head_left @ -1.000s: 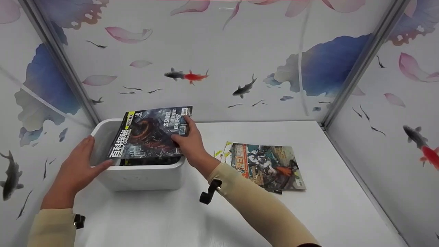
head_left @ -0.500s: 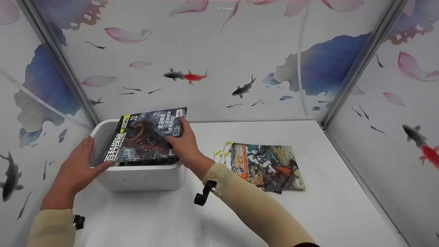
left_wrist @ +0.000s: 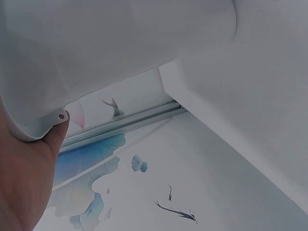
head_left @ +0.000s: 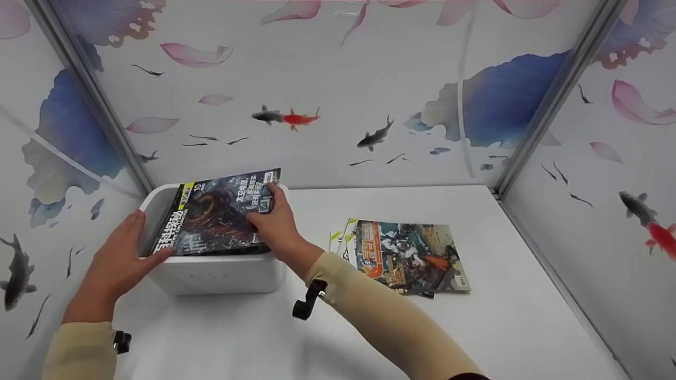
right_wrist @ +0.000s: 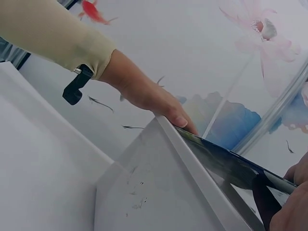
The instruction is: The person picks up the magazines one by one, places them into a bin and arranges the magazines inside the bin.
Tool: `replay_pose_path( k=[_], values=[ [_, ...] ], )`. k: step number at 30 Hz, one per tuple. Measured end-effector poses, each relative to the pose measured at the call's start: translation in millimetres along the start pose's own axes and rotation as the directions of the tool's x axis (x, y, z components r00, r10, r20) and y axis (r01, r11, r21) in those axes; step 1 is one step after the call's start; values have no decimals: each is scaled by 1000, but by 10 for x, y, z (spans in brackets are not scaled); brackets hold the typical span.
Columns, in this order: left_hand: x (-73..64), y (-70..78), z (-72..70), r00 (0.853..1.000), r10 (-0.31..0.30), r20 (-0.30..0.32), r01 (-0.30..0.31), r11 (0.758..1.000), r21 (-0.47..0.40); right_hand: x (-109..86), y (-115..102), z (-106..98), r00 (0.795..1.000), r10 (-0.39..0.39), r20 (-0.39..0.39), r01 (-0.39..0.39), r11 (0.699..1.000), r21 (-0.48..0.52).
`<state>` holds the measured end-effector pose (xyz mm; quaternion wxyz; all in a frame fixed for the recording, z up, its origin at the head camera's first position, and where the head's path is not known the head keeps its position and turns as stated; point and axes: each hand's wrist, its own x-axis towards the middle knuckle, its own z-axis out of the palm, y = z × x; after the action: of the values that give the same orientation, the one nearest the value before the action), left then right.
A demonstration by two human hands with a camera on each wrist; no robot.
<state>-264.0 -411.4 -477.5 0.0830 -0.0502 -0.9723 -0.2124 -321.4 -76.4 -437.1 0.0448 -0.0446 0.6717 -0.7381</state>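
Note:
A white plastic bin stands at the left of the table in the head view. My left hand grips its near left corner, thumb along the front rim and fingers on the left side; the left wrist view shows this hand at the bin's edge. A dark magazine with white lettering and a yellow strip lies tilted in the bin's mouth, its far right corner above the rim. My right hand pinches it at its right edge, thumb on the cover. In the right wrist view the magazine appears edge-on above the rim.
A fanned pile of magazines lies on the white table right of the bin, under the line of the right forearm. White printed walls with fish and petals enclose the table at the back and both sides.
My right hand has moved left and slightly down with the magazine, which now sits lower over the bin and covers more of its opening. My left hand has stayed on the rim.

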Motion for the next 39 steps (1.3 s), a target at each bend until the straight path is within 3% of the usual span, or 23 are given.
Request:
replay_pose_path(
  k=[7, 15, 23, 31, 39],
  values=[
    [-6, 5, -6, 1000, 5, 6, -5, 1000, -5, 2, 2, 35, 1000, 5, -4, -5, 998, -55],
    [-17, 14, -6, 1000, 8, 1, -8, 1000, -7, -2, 1, 51, 1000, 3, 3, -3, 999, -37],
    [-21, 19, -2, 1000, 5, -10, -5, 1000, -8, -6, -1, 59, 1000, -23, -4, 22, 998, -65],
    [-26, 32, -2, 1000, 13, -15, -13, 1000, -21, -39, -18, 31, 996, -91, -6, 91, 996, 7],
    [-17, -1, 3, 1000, 10, -13, -10, 1000, -16, -34, -62, -40, 991, -119, -53, 116, 991, -68]
  ],
)
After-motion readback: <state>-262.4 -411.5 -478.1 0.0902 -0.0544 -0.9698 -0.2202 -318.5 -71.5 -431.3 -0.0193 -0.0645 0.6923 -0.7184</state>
